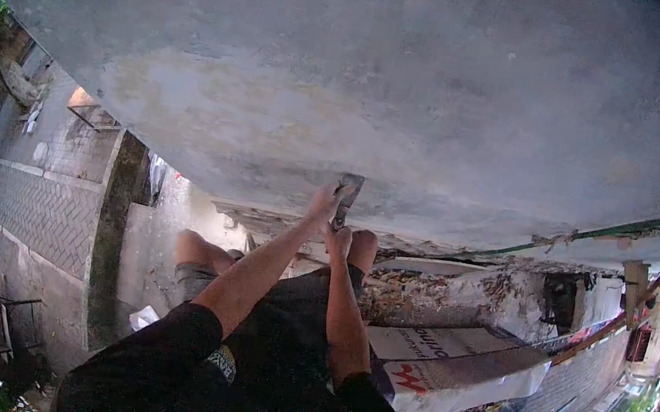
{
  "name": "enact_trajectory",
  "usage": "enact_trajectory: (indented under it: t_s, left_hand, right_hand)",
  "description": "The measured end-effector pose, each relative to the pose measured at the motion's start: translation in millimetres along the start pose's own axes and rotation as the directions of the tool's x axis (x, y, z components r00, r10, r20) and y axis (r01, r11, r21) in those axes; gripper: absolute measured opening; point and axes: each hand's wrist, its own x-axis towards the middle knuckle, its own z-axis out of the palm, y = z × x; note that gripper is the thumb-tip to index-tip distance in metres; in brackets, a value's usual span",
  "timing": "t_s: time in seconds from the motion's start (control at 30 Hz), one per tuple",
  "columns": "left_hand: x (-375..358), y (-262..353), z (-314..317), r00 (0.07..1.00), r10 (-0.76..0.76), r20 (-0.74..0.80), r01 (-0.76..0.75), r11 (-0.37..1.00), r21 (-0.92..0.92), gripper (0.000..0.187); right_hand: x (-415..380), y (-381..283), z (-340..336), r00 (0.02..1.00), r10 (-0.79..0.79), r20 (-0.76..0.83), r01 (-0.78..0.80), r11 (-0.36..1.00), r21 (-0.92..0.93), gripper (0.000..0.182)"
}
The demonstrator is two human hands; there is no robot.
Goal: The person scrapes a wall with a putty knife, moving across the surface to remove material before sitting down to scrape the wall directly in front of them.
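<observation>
A flat, dark grey scraper (353,185) lies against the grey-white plastered surface (412,124) close to its lower edge. My left hand (325,204) is closed at the upper part of the scraper, its fingers against the flat face. Just below, my right hand (338,242) is wrapped around the lower end, where a handle would be; the grip itself is mostly hidden. Paler, yellowish patches (235,96) mark the plaster up and to the left of my hands.
Below the plaster's edge, rubble (410,296) lies along a broken wall. A printed white banner sheet (450,372) is spread at the lower right, near a long wooden plank (603,335). Paving (43,217) and a low dark wall (113,241) are at left.
</observation>
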Motion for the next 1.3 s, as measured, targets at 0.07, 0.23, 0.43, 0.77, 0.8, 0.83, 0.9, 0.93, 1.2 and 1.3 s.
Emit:
enact_trajectory:
  t_s: [0.07,0.23,0.43,0.77,0.8,0.83,0.9,0.93,1.2,1.3]
  left_hand:
    - [-5,11,-5,0.999,0.047,-0.020,-0.046,0.998,0.052,0.033]
    - [21,-25,10,0.976,0.206,-0.065,-0.207,0.978,-0.004,0.041]
    - [14,8,0,0.997,0.072,0.014,-0.073,0.987,0.142,0.030]
    - [8,12,-1,0.968,0.253,-0.004,-0.250,0.959,0.131,0.028]
    - [12,5,3,0.977,0.209,0.026,-0.211,0.964,0.164,0.028]
    - [12,2,6,0.977,0.213,0.009,-0.212,0.968,0.135,0.029]
    - [17,-7,11,0.974,0.223,-0.034,-0.220,0.972,0.083,0.031]
    - [30,-29,23,0.966,0.239,-0.099,-0.241,0.971,-0.004,0.032]
    - [6,13,8,0.987,0.159,0.024,-0.160,0.987,0.033,0.033]
    - [7,17,5,0.989,0.145,0.003,-0.144,0.986,0.084,0.032]
  right_hand:
    - [2,-2,0,0.999,0.052,-0.015,-0.049,0.986,0.157,0.040]
    - [30,31,19,0.999,-0.044,0.028,0.040,0.991,0.125,0.041]
    - [29,28,17,0.995,-0.068,-0.069,0.087,0.941,0.326,0.038]
    - [31,50,29,0.988,-0.134,-0.072,0.150,0.929,0.338,0.029]
    - [32,46,28,0.994,-0.104,-0.021,0.106,0.950,0.294,0.030]
    - [26,35,23,0.997,-0.072,-0.022,0.076,0.965,0.249,0.030]
    - [11,15,6,0.992,-0.068,-0.102,0.092,0.964,0.251,0.032]
    - [5,7,-3,0.989,-0.073,-0.132,0.107,0.957,0.270,0.032]
    - [44,69,41,0.999,-0.027,-0.036,0.034,0.974,0.225,0.040]
    - [34,40,12,0.986,-0.143,-0.085,0.162,0.941,0.297,0.042]
